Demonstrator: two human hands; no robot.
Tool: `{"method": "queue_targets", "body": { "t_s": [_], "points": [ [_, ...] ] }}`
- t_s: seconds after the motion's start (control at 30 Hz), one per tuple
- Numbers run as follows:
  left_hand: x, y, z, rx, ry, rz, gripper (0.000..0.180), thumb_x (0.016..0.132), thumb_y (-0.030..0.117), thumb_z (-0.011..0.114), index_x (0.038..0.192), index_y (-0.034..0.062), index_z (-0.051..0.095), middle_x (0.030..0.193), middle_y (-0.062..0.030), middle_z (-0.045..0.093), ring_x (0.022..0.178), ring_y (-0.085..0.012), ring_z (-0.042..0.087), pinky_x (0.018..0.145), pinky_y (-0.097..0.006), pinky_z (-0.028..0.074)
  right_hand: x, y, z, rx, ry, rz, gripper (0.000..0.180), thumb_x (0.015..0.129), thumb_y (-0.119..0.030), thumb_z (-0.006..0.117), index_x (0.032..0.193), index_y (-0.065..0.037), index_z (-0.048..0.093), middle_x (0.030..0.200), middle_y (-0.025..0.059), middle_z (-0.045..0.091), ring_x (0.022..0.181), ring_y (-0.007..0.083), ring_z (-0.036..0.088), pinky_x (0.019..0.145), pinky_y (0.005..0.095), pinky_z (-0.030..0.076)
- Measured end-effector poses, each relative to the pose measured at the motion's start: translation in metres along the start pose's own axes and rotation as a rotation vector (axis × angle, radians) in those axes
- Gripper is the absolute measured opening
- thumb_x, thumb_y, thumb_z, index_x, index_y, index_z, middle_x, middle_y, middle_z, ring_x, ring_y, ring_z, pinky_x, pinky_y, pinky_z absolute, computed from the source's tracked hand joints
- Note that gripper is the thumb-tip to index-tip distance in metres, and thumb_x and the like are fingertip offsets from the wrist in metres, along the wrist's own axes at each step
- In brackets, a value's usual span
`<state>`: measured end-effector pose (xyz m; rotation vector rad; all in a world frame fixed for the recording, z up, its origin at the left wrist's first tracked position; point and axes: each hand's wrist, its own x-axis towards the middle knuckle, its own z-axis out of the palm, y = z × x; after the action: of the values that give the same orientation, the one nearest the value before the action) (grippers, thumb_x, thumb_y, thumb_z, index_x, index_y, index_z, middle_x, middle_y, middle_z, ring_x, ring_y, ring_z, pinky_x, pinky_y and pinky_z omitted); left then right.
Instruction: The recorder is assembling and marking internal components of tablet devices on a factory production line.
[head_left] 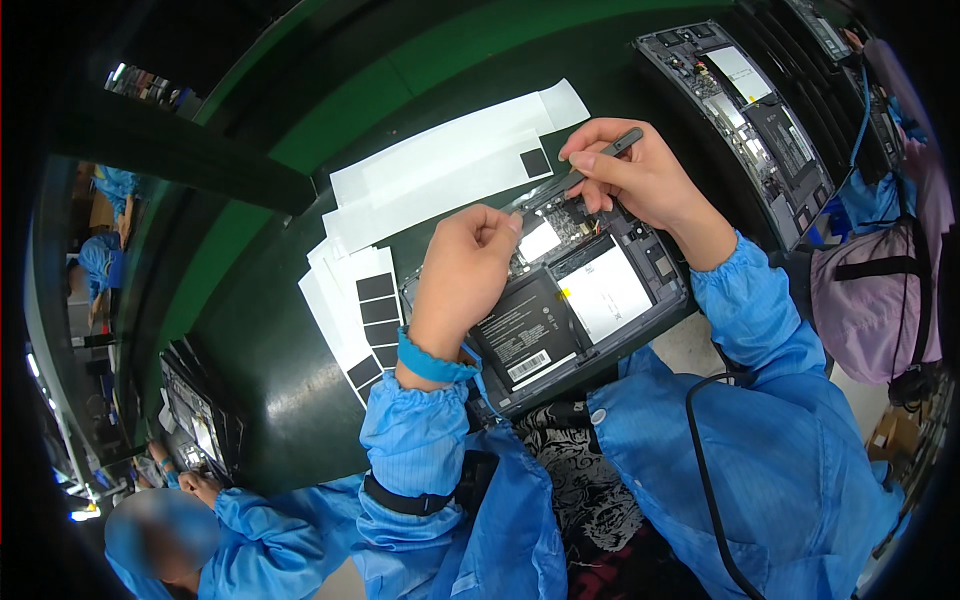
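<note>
An opened device, like a tablet or laptop base [640, 258], lies before me with its inside facing up. It shows a circuit board [575, 228], a black labelled battery [524, 328] and a white-covered pack [605, 290]. Over the far edge of the board, my right hand [640, 180] grips dark tweezers [628, 142], their tips pointing down and left. My left hand [468, 262] is pinched at the board's left end, thumb against forefinger; whatever lies between them is too small to make out. A blue wrist strap [430, 365] circles that wrist.
White backing sheets [430, 160] lie beyond the device, one bearing a black square [536, 163]. More sheets with several black pads [378, 310] are at its left. Another opened device [745, 130] stands at right. A co-worker in blue [265, 530] sits at lower left near stacked devices [205, 420].
</note>
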<state>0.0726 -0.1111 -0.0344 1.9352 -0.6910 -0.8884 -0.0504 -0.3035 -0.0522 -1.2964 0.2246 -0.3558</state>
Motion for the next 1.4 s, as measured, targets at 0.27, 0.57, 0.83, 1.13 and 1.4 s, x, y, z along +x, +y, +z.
{"method": "queue_targets", "body": {
  "t_s": [0.27,0.57,0.83,1.13,1.4],
  "points": [
    [0.007,0.003,0.009,0.195,0.110,-0.018,0.027,0.089,0.021,0.065,0.082,-0.0052,0.067,0.060,-0.0021,0.060,0.053,-0.0070,0.049,0.049,-0.024,0.037,0.001,0.001,-0.001,-0.312,-0.061,0.041,0.012,0.091,-0.011,0.063,0.094,0.001,0.063,0.070,0.0062,0.065,0.061,0.0086,0.061,0.058,0.0207,0.046],
    [0.004,0.006,0.009,0.389,0.228,-0.007,0.030,0.085,0.023,0.069,0.077,-0.0059,0.068,0.056,-0.0082,0.061,0.049,-0.0135,0.057,0.048,-0.028,0.043,-0.003,0.007,0.008,-0.338,-0.059,0.058,0.013,0.091,-0.014,0.063,0.091,-0.001,0.063,0.069,0.0043,0.065,0.063,0.0087,0.061,0.056,0.0228,0.044],
    [0.009,0.013,0.011,0.483,0.198,-0.012,0.030,0.081,0.023,0.072,0.074,-0.0057,0.068,0.056,-0.0104,0.062,0.049,-0.0155,0.058,0.049,-0.029,0.045,-0.005,0.001,0.008,-0.361,-0.064,0.099,0.009,0.091,-0.008,0.063,0.091,0.002,0.062,0.072,0.0054,0.064,0.069,0.0102,0.062,0.065,0.0226,0.048],
    [0.008,0.022,0.003,0.351,0.136,-0.100,0.032,0.081,0.024,0.073,0.073,-0.0063,0.068,0.053,-0.0088,0.059,0.045,-0.0135,0.054,0.044,-0.029,0.041,-0.006,0.002,0.012,-0.371,-0.064,0.064,0.010,0.090,-0.008,0.063,0.092,0.002,0.062,0.072,0.0048,0.063,0.068,0.0094,0.062,0.061,0.0214,0.047],
    [0.012,0.012,0.005,0.409,0.175,-0.058,0.031,0.081,0.023,0.073,0.070,-0.0058,0.066,0.053,-0.0094,0.059,0.046,-0.0138,0.054,0.044,-0.029,0.041,-0.006,0.005,0.011,-0.317,-0.064,0.062,0.011,0.091,-0.010,0.062,0.090,0.001,0.062,0.072,0.0042,0.063,0.066,0.0093,0.062,0.058,0.0220,0.045]
  ]
}}
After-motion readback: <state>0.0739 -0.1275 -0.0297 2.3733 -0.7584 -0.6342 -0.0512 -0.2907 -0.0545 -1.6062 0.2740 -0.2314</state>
